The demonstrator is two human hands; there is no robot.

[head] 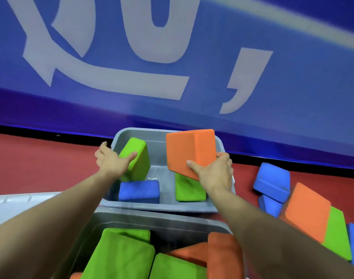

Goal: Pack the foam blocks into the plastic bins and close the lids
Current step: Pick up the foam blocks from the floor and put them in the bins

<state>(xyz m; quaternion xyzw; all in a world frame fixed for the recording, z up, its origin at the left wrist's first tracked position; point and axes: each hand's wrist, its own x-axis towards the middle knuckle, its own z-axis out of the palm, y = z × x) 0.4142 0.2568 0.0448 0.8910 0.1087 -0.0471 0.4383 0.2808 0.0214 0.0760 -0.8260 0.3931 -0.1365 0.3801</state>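
Two grey plastic bins stand in front of me. Over the far bin (222, 146) my right hand (214, 174) grips an orange foam block (190, 150) by its lower corner. My left hand (111, 161) holds a green block (137, 158), tilted inside that bin's left side. A blue block (140, 191) and another green block (189, 190) lie on the bin's floor. The near bin (152, 218) holds several green and orange blocks, among them a large green one (119, 256).
A loose pile of blue, orange and green blocks (304, 210) lies on the red floor to the right. A grey lid (13, 206) rests at the left. A blue wall with large white letters (131, 57) rises just behind the far bin.
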